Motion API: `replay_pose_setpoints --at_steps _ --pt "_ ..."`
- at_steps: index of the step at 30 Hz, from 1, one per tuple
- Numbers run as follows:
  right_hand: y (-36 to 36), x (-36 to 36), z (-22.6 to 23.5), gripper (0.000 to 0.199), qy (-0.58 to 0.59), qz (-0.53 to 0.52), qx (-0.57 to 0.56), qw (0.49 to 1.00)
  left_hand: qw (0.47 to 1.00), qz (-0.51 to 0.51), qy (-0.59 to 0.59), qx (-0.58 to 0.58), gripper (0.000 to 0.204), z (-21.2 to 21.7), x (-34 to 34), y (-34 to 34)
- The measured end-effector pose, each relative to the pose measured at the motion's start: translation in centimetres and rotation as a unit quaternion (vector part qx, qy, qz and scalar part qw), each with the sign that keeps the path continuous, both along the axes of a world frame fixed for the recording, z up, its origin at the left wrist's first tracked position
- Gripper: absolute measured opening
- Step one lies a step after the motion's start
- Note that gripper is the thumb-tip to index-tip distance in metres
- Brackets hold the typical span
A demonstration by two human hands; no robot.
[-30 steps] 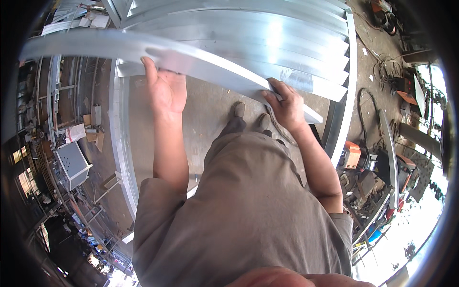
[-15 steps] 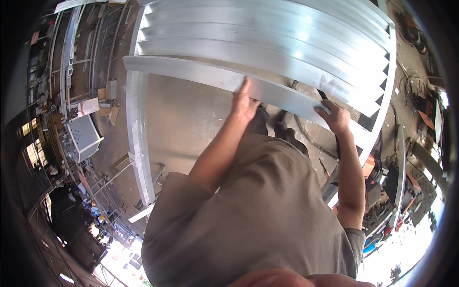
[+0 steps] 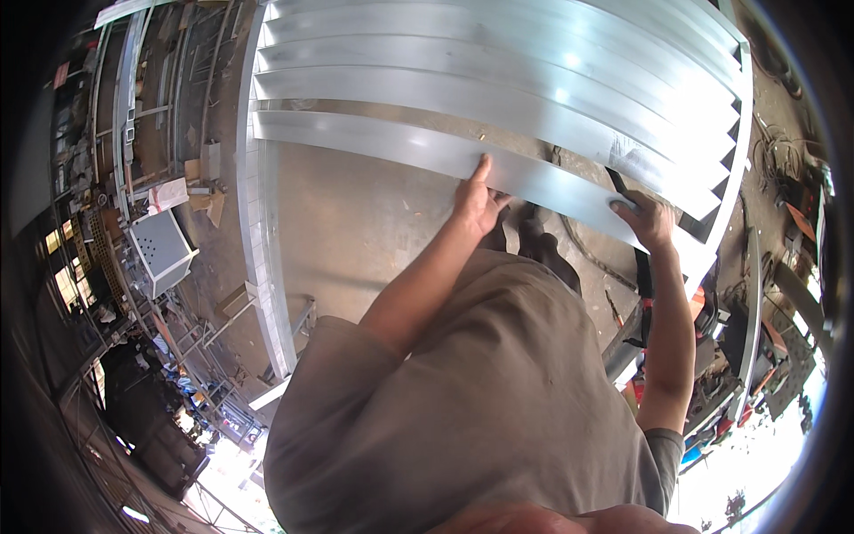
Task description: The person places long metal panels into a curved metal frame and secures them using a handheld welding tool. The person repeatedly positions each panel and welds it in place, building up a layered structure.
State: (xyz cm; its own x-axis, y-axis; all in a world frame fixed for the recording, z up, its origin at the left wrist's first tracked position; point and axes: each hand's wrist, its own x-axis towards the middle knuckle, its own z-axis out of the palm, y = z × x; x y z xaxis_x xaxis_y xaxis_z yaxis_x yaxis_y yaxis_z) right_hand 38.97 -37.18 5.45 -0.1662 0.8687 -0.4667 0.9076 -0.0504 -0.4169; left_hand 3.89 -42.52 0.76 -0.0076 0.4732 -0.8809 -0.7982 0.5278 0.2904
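Observation:
A long silvery metal slat [image 3: 374,144] spans the frame in front of me, and both hands grip its near edge. My left hand [image 3: 479,206] holds it about midway, thumb on top and fingers underneath. Toward the right end, my right hand [image 3: 647,219] has its thumb on the face and its fingers curled over the far edge. The slat's left end lies at the frame's left rail [image 3: 267,249]; its right end is near the right rail [image 3: 728,209]. Beyond it, several overlapping louvre slats [image 3: 427,84] sit in the frame, with a gap between them and the held slat.
Concrete floor [image 3: 347,214] shows through the frame, with a dark cable [image 3: 587,249] on it near my feet. A grey metal box [image 3: 162,252] stands at left beside racks of metal bars [image 3: 133,107]. Coiled cables [image 3: 774,151] and assorted tools lie to the right.
The slat has shifted right, and its left end, which overlapped the left rail, now lies at that rail's inner side. Both hands moved right with it, still gripping.

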Motion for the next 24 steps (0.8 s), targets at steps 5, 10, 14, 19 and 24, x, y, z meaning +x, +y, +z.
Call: replay_pose_setpoints --at_steps 5,10,14,19,24 --pt "0.3 -0.6 -0.4 0.057 -0.062 0.007 -0.069 0.996 1.000 0.005 0.007 0.006 0.046 -1.3 -0.1 0.1" --pt "0.3 -1.3 -1.2 0.057 -0.040 -0.009 -0.080 0.996 0.998 -0.053 0.040 -0.008 0.051 -1.1 -0.7 -0.2" --pt "0.6 -1.2 -2.2 0.057 -0.039 -0.016 -0.106 0.994 0.927 -0.315 0.206 -0.012 0.053 0.5 -1.6 -1.8" --pt "0.5 -0.3 -3.1 0.060 -0.042 -0.012 -0.094 0.995 0.351 -0.492 0.744 0.286 0.068 0.7 -3.1 2.0" --pt "-0.1 0.7 -3.9 0.053 -0.010 -0.018 -0.027 0.999 0.303 -0.655 0.633 0.280 0.066 -0.9 -5.7 7.1"
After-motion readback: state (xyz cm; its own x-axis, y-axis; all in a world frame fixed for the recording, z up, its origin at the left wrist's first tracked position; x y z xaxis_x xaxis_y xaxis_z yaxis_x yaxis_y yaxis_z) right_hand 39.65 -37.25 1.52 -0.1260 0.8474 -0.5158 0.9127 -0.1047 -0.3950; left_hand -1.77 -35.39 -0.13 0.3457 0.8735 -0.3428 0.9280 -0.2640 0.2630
